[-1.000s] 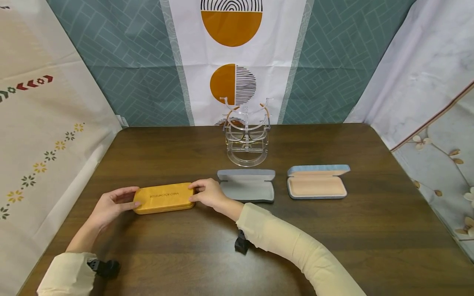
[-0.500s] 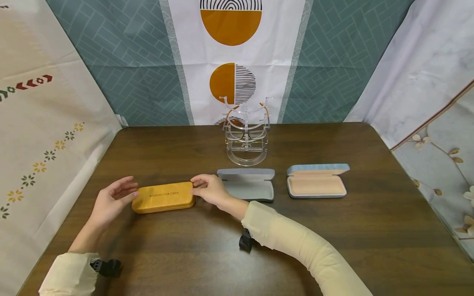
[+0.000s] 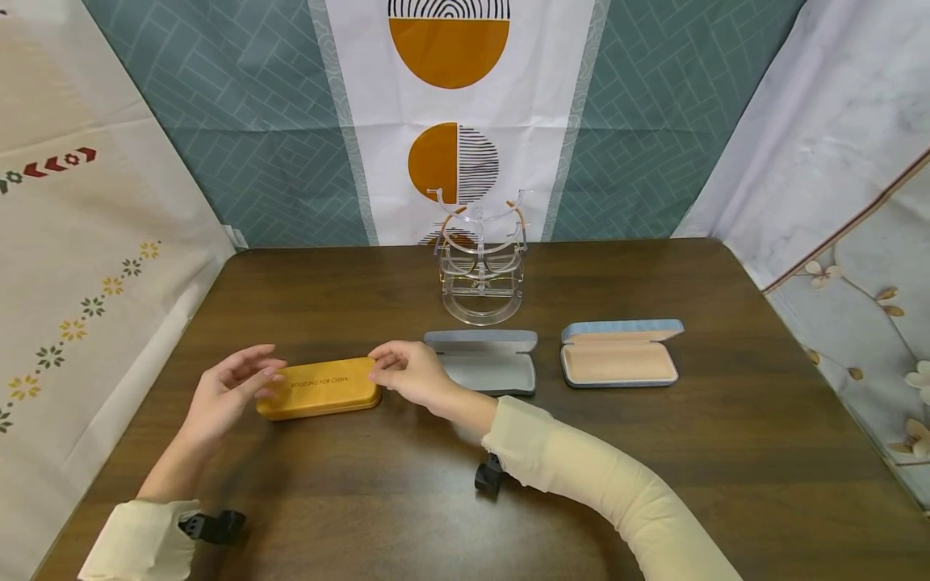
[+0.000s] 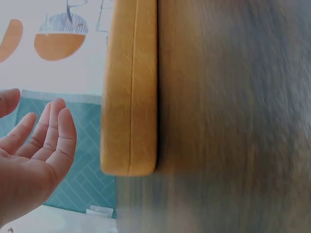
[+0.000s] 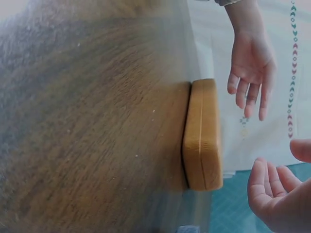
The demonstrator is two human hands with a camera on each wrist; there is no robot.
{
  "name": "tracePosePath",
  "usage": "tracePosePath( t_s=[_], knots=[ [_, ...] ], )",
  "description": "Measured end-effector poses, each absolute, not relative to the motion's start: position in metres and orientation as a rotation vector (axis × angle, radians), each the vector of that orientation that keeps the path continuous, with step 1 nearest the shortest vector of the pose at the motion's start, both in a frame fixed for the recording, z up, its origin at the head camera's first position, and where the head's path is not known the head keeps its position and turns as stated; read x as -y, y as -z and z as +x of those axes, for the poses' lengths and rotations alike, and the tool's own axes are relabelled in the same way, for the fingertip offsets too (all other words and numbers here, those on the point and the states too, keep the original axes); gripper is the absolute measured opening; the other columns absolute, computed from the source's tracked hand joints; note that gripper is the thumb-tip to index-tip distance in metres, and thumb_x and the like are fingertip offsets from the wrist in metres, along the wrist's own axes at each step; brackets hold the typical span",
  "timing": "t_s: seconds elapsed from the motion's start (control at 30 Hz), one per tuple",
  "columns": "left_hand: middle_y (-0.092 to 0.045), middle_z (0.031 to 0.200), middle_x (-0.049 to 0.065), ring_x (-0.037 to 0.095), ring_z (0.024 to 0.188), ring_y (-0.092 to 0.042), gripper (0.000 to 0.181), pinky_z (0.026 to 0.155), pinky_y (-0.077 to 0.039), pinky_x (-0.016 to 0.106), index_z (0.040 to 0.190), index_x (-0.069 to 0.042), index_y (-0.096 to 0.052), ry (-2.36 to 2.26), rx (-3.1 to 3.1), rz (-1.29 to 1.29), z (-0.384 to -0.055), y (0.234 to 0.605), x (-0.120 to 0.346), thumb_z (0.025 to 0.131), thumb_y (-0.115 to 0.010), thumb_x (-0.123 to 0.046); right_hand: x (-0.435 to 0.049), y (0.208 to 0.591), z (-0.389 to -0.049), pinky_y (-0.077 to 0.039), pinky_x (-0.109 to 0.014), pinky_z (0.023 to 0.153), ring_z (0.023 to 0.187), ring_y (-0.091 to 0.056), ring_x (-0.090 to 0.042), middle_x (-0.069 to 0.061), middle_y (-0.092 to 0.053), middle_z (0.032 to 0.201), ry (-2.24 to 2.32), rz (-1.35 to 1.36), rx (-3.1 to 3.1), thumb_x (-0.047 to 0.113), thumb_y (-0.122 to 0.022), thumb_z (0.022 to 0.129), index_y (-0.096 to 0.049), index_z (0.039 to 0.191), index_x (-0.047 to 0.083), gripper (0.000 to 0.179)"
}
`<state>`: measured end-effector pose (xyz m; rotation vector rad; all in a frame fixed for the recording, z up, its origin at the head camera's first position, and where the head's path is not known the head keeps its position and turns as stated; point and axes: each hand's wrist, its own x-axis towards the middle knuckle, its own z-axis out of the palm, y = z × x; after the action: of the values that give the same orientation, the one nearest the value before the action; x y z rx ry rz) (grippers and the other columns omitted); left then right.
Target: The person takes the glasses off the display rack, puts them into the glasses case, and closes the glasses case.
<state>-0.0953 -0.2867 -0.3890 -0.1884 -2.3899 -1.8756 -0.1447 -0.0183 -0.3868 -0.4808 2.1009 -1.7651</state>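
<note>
A closed yellow glasses case (image 3: 320, 394) with dark lettering lies flat at the table's left middle. My left hand (image 3: 224, 397) hovers over its left end, fingers loosely bent. The left wrist view shows a gap between that hand (image 4: 36, 160) and the case (image 4: 130, 97). At the other end is my right hand (image 3: 416, 374), thumb and fingers apart. In the right wrist view this hand (image 5: 284, 196) stands off the case (image 5: 201, 141) and holds nothing. Just right of it in the head view, a grey glasses case (image 3: 488, 373) lies with its lid raised.
A blue glasses case (image 3: 617, 365) with a peach lining lies with its lid up further right. Behind the cases stands a clear display rack (image 3: 481, 311) bearing glasses. Patterned cloths hang around the brown table (image 3: 407, 500).
The left hand has let go of the yellow case's left end and lifted, then shifted slightly right over it. The right hand has loosened from the right end. The case has barely moved.
</note>
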Motion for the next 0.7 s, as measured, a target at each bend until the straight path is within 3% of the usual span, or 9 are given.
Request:
tracePosePath(
  t_s=[0.5, 0.7],
  knots=[
    [-0.066, 0.097, 0.001, 0.011, 0.082, -0.063, 0.030, 0.066, -0.052, 0.024, 0.120, -0.007, -0.053, 1.915, 2.348, -0.360, -0.098, 0.384, 0.259, 0.091, -0.051, 0.000, 0.000, 0.383, -0.142, -0.044, -0.019, 0.057, 0.066, -0.053, -0.008, -0.001, -0.062, 0.084, 1.743, -0.562, -2.129, 0.006, -0.065, 0.082, -0.063, 0.107, 0.000, 0.026],
    [-0.066, 0.097, 0.001, 0.012, 0.083, -0.064, 0.029, 0.067, -0.052, 0.024, 0.121, -0.006, -0.052, 1.913, 2.358, -0.377, -0.100, 0.386, 0.248, 0.092, -0.051, -0.001, -0.013, 0.354, -0.128, -0.044, -0.016, 0.058, 0.065, -0.051, -0.006, -0.018, -0.062, 0.091, 1.756, -0.562, -2.142, -0.001, -0.063, 0.082, -0.062, 0.105, -0.005, 0.024]
  ],
)
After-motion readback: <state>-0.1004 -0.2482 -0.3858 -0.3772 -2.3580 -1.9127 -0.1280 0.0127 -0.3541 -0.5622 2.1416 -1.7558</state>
